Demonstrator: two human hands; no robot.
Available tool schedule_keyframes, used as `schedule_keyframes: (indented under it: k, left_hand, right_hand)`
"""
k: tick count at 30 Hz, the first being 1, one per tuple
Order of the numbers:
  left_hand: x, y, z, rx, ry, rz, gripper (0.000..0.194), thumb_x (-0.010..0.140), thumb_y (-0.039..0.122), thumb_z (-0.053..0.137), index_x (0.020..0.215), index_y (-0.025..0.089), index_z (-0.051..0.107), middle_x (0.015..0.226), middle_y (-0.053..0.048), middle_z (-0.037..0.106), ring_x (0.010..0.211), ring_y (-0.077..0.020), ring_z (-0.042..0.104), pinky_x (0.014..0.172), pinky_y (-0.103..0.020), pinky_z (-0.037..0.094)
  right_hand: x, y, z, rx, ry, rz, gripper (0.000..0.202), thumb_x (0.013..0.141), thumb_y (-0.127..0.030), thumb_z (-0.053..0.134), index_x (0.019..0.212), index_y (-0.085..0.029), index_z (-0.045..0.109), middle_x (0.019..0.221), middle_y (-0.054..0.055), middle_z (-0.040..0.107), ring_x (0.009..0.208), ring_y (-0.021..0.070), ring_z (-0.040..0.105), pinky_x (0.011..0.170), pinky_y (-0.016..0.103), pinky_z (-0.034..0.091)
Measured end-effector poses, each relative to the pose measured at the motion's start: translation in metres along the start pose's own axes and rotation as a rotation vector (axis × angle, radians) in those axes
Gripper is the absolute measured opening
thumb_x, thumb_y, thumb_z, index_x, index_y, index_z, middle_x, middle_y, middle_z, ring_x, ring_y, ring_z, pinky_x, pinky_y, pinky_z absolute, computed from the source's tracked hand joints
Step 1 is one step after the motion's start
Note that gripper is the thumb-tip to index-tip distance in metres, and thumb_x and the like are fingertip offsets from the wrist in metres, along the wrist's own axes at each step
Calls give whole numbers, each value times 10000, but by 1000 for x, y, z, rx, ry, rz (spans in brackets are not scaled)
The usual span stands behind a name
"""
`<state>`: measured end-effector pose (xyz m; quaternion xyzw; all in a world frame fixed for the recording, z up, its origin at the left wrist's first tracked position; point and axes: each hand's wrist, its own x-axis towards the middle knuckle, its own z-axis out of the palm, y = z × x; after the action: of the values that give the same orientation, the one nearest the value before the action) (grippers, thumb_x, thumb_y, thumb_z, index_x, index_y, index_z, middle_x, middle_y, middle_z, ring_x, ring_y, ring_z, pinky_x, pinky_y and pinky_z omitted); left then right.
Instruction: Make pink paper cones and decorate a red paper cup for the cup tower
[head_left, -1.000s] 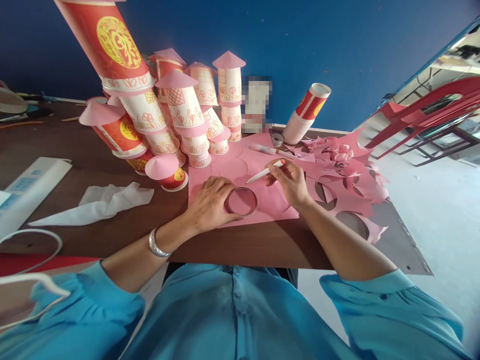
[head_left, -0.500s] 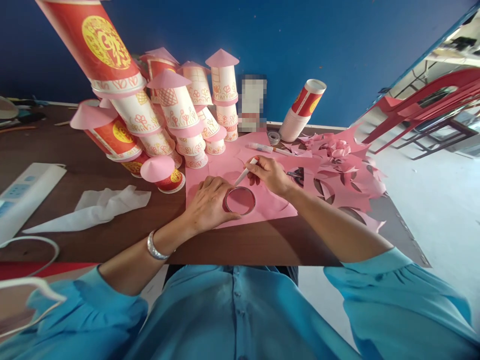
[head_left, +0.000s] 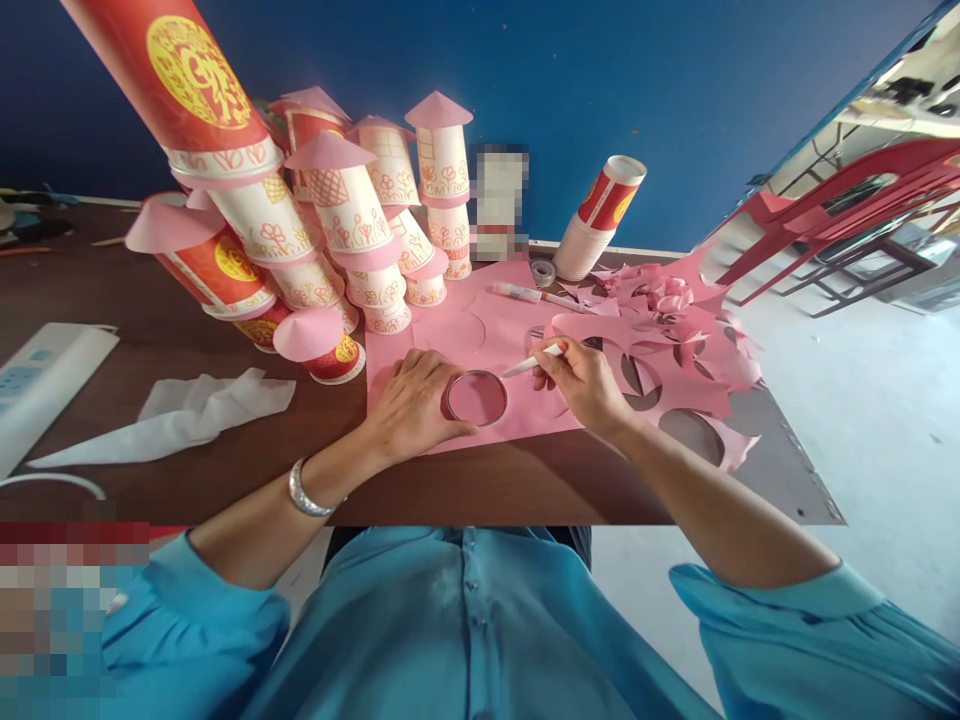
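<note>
My left hand point(head_left: 412, 408) is curved around the left side of a thin-rimmed ring-like round object point(head_left: 505, 400), gripping it between thumb and fingers. It lies flat on a pink sheet of paper point(head_left: 506, 340), and pink shows through its middle. In my right hand point(head_left: 589, 388) is a white pen point(head_left: 531, 361), pinched by the fingers. Its tip points left, close to the upper right of the rim. A faint round outline point(head_left: 480, 325) shows on the sheet above the ring.
Stacked paper-cup towers point(head_left: 346, 205) with pink cone roofs stand at the back left. Cut pink scraps point(head_left: 679, 340) spread to the right, near a cup stack point(head_left: 600, 220), a tape roll point(head_left: 543, 272) and another pen point(head_left: 517, 292). A crumpled white sheet point(head_left: 217, 405) and power strip point(head_left: 52, 385) lie left.
My right hand and the pen have moved right and slightly down, from the ring's top to its right side. My left hand still grips the ring. The view has shifted slightly.
</note>
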<state>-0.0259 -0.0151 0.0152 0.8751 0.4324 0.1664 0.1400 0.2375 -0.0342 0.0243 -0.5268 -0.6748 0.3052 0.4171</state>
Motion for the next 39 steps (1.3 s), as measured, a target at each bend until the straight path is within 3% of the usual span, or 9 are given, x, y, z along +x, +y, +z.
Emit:
schedule_keyframes:
  k: [8, 14, 20, 28, 32, 36, 39]
  left_hand:
    - [-1, -4, 6, -5, 17, -16, 741, 633, 651, 877, 1202, 223, 672, 1221, -106, 670, 1180, -360, 571, 1006, -540, 495]
    - [-1, -1, 2, -26, 8, -24, 688, 664, 559, 882, 1220, 221, 659, 1227, -96, 658, 1181, -353, 558, 1022, -540, 484]
    - [-1, 0, 3, -38, 15, -24, 648, 660, 510, 898, 1190, 228, 655, 1214, -87, 652, 1173, -345, 558, 1017, -520, 483]
    - [-1, -1, 4, -33, 41, -3, 656, 644, 506, 923, 1168, 224, 646, 1204, -90, 669, 1172, -340, 575, 1020, -515, 485]
    - [-1, 1, 3, -28, 32, -9, 629, 672, 469, 911, 1182, 217, 642, 1211, -94, 666, 1175, -339, 573, 1022, -516, 482]
    - [-2, 1, 1, -18, 16, -3, 637, 684, 462, 907, 1200, 205, 636, 1225, -100, 662, 1180, -339, 569, 1011, -513, 482]
    - [-2, 1, 1, -15, 8, -11, 627, 686, 466, 904, 1196, 212, 642, 1226, -102, 665, 1184, -343, 573, 1000, -519, 492]
  right_hand:
    - [-64, -22, 13, -537, 91, -381, 143, 1063, -214, 459, 1070, -207, 601, 910, 72, 756, 715, 185, 704, 613, 285, 503]
    - [-88, -28, 33, -644, 149, -533, 187, 1007, -122, 501, 1169, -201, 552, 874, 77, 743, 695, 208, 703, 599, 311, 532]
    - [-98, -35, 44, -624, 132, -557, 305, 968, -79, 494, 1240, -210, 532, 829, 68, 728, 664, 229, 701, 570, 340, 542]
    - [-99, -45, 50, -499, 115, -516, 221, 1001, -109, 485, 1191, -194, 560, 849, 85, 744, 684, 221, 720, 581, 328, 562]
    - [-101, -50, 36, -303, 208, -405, 258, 1013, -147, 526, 1233, -266, 586, 906, 67, 774, 784, 230, 769, 674, 350, 621]
    - [-86, -47, 15, -219, 394, -432, 346, 1015, -132, 528, 1303, -316, 583, 955, 51, 802, 825, 235, 790, 726, 380, 634]
    - [-59, -36, 12, -339, 315, -416, 291, 1022, -173, 553, 1282, -301, 569, 1113, 74, 795, 1013, 248, 784, 817, 372, 634]
